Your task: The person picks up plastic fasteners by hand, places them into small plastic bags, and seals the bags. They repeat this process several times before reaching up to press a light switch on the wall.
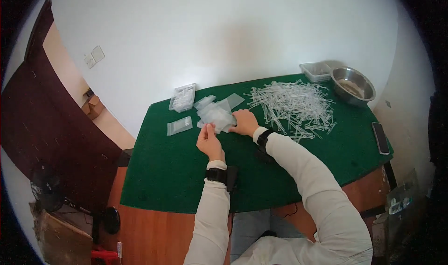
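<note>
A loose heap of small clear plastic bags (217, 114) lies left of the middle on the green tabletop. My left hand (210, 146) is closed at the heap's near edge, thumb and forefinger pinched together; whatever is between them is too small to make out. From the right, my right hand (245, 122) has its fingers curled onto the edge of a plastic bag in the heap. Just left of the heap rests a flat bag (179, 125) with pale thin pieces inside. A big pile of thin clear plastic sticks (294, 105) with small looped ends spreads to the right.
At the back left a white tray (183, 98) holds filled bags. A clear plastic container (313, 70) and a steel bowl (364, 97) stand at the back right. A phone (380, 138) lies by the right edge of the green table (172, 181). A white wall rises behind.
</note>
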`<state>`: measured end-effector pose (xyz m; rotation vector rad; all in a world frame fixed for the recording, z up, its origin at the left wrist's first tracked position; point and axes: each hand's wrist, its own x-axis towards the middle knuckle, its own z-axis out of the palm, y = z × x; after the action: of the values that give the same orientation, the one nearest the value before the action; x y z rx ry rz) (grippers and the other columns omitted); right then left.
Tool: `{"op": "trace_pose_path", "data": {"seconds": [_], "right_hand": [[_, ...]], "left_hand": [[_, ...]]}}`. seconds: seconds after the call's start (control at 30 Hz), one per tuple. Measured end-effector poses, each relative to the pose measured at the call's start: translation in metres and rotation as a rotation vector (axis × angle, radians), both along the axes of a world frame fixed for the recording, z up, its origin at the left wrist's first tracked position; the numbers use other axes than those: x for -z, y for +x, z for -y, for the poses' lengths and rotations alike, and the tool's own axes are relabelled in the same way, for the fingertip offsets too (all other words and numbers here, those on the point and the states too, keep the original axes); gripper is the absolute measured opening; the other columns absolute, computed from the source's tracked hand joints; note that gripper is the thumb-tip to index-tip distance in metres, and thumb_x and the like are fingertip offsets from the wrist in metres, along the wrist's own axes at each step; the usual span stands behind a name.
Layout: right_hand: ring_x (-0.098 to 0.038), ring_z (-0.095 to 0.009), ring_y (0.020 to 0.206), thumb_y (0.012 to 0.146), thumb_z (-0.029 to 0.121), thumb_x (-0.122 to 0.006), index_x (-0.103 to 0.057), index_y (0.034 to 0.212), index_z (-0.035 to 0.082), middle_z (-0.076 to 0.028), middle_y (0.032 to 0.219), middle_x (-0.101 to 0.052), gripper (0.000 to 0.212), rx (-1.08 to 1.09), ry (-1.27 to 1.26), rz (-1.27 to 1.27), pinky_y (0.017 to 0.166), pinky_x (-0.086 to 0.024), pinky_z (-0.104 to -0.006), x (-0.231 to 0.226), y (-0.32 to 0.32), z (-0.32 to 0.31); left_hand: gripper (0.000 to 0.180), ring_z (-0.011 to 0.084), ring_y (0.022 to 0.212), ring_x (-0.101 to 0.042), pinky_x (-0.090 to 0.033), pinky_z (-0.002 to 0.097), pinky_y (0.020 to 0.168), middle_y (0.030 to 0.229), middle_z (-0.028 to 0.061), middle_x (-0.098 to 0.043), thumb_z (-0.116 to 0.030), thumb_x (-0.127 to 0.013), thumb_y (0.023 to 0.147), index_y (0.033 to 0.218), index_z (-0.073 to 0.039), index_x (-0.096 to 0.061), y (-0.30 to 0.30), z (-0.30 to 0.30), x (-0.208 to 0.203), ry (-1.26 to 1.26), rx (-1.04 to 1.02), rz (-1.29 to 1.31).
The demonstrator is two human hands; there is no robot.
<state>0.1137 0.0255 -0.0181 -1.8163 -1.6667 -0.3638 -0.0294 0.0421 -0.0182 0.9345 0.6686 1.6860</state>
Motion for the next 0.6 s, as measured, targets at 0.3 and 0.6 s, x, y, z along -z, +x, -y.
{"op": "trace_pose_path", "data": {"seconds": [0.3, 0.6], "right_hand": [[-0.058, -0.029, 0.073, 0.074, 0.02, -0.057, -0.06, 0.081, 0.003, -0.014, 0.076, -0.061, 0.018, -0.044, -0.057, -0.2, 0.063, -0.046, -0.04, -0.003, 0.027, 0.002], [-0.056, -0.018, 0.063, 0.072, 0.008, -0.057, -0.059, 0.088, 0.002, -0.01, 0.072, -0.059, 0.018, -0.452, -0.654, -0.639, 0.056, -0.044, -0.0311, -0.096, 0.064, 0.074]], "left_hand": [[0.018, 0.0127, 0.075, -0.058, -0.046, 0.0226, 0.063, 0.085, 0.0067, -0.062, -0.012, -0.058, 0.083, 0.093, 0.003, -0.059, 0.001, 0.0, 0.001, 0.017, 0.049, -0.047], [0.02, 0.0144, 0.081, -0.059, -0.048, 0.0253, 0.068, 0.089, 0.009, -0.061, -0.01, -0.058, 0.083, 0.097, 0.004, -0.058, -0.001, 0.007, -0.002, -0.043, 0.208, -0.028]]}}
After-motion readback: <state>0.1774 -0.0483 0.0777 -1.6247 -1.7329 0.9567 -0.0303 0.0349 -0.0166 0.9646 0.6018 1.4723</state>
